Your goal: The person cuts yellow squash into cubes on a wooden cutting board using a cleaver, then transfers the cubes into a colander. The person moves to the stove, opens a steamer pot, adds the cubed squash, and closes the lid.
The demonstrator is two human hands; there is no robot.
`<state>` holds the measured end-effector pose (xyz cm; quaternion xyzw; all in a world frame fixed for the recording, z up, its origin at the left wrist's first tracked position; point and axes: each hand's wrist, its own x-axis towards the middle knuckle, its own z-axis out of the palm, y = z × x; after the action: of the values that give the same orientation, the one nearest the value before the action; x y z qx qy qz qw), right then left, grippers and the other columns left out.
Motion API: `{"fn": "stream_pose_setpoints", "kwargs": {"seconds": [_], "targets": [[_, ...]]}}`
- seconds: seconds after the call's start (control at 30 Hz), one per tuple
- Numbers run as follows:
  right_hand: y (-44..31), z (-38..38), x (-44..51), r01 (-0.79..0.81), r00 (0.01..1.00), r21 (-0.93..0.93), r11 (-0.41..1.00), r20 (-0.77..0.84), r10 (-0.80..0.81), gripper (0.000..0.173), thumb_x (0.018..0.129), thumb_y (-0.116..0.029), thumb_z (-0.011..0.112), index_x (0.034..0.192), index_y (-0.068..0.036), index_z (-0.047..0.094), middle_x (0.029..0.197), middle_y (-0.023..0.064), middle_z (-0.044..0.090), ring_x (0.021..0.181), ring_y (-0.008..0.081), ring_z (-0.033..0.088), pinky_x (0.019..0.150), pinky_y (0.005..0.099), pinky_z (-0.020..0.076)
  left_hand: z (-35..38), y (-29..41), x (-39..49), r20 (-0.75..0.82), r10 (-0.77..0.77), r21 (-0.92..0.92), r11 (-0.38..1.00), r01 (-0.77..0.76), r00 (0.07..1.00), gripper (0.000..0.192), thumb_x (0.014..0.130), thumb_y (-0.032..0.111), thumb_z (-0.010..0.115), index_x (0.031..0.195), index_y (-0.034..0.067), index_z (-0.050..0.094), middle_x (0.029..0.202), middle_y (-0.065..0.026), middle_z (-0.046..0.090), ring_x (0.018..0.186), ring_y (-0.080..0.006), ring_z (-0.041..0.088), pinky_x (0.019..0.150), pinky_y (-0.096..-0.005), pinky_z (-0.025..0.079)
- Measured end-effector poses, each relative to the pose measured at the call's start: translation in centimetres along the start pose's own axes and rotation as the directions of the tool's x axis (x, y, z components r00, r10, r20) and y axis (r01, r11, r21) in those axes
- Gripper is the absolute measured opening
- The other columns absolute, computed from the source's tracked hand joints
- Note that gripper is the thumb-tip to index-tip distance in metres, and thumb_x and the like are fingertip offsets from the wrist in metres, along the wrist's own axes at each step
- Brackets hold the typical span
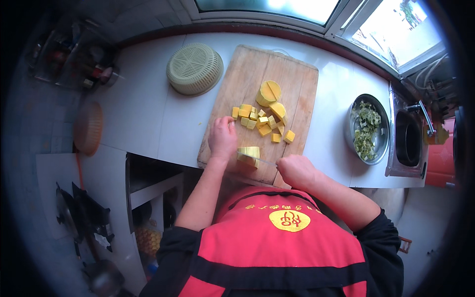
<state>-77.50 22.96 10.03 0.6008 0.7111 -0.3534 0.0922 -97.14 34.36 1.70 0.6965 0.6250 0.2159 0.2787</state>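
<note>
My right hand (298, 170) grips a knife (265, 161), its thin blade lying across a peeled chunk of yellow squash (252, 151) near the board's front edge. Curled fingers of my left hand (223, 137) rest at the left side of the wooden cutting board (289, 81). They are close to the leftmost squash cubes (245, 111); whether they pinch one is hidden. Further back, a thick round squash piece (268, 92) with a line across its cut face stands beside a curved wedge (279, 112). Several more cubes lie loose around the wedge.
An upturned green plastic colander (195, 68) sits left of the board on the white counter (148, 96). To the right, a steel bowl (350, 130) holds chopped greens (365, 130), next to a sink (408, 139) with a faucet (426, 118). An orange basket (88, 128) is at the far left.
</note>
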Motion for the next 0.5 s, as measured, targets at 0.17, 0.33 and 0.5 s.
{"fn": "stream_pose_setpoints", "kwargs": {"seconds": [0.17,0.33,0.5], "targets": [[-0.8,-1.2,0.4,0.027,0.999,-0.015,1.0,0.048,-0.026,0.011,0.077,-0.008,0.057,0.075,-0.002,0.065,0.075,0.02,0.064,0.074,0.0372,0.064,0.065,0.0458,0.051,0.2,-0.8,0.6,0.051,-0.024,-0.071,0.997,0.027,0.998,0.015,0.087,0.015,0.053,0.099,0.01,0.06,0.1,-0.0093,0.059,0.095,-0.0298,0.058,0.079,-0.0404,0.047],[-1.7,-1.5,0.9,-0.013,0.997,0.012,1.0,0.078,0.012,0.009,0.071,-0.004,0.056,0.071,-0.001,0.065,0.075,0.021,0.064,0.076,0.0378,0.064,0.066,0.0454,0.0515,0.8,-2.3,0.7,0.047,0.001,-0.084,0.996,0.003,0.999,0.015,0.087,0.014,0.053,0.099,0.01,0.06,0.102,-0.0093,0.058,0.097,-0.0296,0.057,0.081,-0.0402,0.046],[-0.2,0.7,2.1,0.071,0.997,0.034,0.997,0.021,-0.072,0.008,0.071,-0.004,0.057,0.071,-0.001,0.064,0.077,0.0214,0.065,0.076,0.0387,0.064,0.066,0.0457,0.0517,1.3,-2.6,0.8,-0.004,0.051,-0.033,0.998,-0.051,0.999,0.016,0.086,0.013,0.054,0.1,0.01,0.06,0.103,-0.0091,0.057,0.097,-0.0297,0.055,0.082,-0.0406,0.046]]}}
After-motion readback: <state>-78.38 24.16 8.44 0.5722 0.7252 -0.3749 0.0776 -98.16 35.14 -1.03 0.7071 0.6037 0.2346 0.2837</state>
